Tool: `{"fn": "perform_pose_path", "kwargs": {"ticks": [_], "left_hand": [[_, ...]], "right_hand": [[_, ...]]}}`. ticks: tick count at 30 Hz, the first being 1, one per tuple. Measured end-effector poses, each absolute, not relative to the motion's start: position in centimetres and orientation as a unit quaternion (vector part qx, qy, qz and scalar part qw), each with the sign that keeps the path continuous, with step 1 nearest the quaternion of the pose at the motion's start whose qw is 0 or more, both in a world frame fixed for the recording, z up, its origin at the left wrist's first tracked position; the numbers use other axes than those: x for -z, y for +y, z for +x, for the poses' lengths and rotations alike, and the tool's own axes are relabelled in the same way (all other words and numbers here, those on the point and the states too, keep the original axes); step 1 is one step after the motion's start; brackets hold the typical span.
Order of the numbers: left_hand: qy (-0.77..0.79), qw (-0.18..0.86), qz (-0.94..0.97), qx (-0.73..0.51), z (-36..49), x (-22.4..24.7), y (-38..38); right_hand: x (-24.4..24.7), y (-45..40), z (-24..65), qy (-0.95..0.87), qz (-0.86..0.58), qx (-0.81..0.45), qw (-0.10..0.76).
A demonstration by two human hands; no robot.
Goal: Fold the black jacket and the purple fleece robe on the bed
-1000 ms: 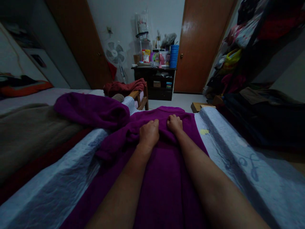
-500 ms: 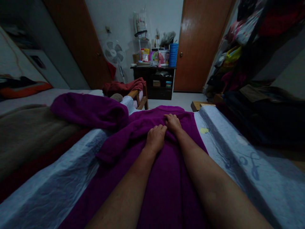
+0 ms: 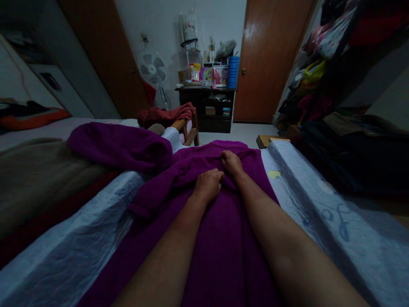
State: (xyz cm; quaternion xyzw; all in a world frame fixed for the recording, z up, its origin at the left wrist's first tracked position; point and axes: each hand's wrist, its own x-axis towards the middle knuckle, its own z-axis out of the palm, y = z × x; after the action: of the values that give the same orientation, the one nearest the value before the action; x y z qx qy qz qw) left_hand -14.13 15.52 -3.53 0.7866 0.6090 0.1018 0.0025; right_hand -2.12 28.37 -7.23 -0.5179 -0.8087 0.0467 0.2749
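Note:
A long purple coat (image 3: 220,247) lies spread on the bed, its collar end far from me. One sleeve (image 3: 156,192) is folded across the upper part, with its cuff toward the left. Over the upper part of the coat, my left hand (image 3: 209,185) is closed, its curled fingers gripping the cloth. My right hand (image 3: 232,163) is just beyond it to the right, also closed in a pinch on the purple fabric. The fingertips of both hands are partly hidden. Another bunched purple part (image 3: 119,145) rests at the left; whether it joins the coat is unclear.
The bed has a pale blue and grey cover (image 3: 319,204). Brown folded cloth (image 3: 41,175) lies left, dark clothes (image 3: 358,153) right. Beyond the bed are a wooden chair (image 3: 191,132) with red cloth, a fan (image 3: 154,70), a dark shelf (image 3: 204,111) and a door (image 3: 271,64).
The fingers of my left hand have curled in more tightly, and those of my right hand have drawn together on the cloth. The coat lies almost as before.

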Motion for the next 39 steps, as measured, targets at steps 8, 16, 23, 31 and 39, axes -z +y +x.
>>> {"fn": "perform_pose_path", "kwargs": {"ticks": [8,16,23,31,39], "left_hand": [[0.564,-0.019,0.815,-0.129,-13.9,2.5,15.2],[0.579,0.011,0.808,-0.103,-13.6,2.0,15.0],[0.573,0.024,0.817,-0.052,-13.8,1.2,14.7],[0.581,0.09,0.806,0.069,-12.3,-0.2,13.5],[0.591,0.082,0.797,0.093,-11.8,-0.3,13.4]], "right_hand": [[7.8,29.3,-2.1,-0.808,-0.508,-0.05,0.295],[7.8,29.4,-2.1,-0.81,-0.493,-0.06,0.311],[7.8,29.2,-2.0,-0.801,-0.492,-0.064,0.334],[7.4,29.3,-1.9,-0.793,-0.495,-0.085,0.345],[7.7,29.9,-1.9,-0.799,-0.494,-0.106,0.325]]}}
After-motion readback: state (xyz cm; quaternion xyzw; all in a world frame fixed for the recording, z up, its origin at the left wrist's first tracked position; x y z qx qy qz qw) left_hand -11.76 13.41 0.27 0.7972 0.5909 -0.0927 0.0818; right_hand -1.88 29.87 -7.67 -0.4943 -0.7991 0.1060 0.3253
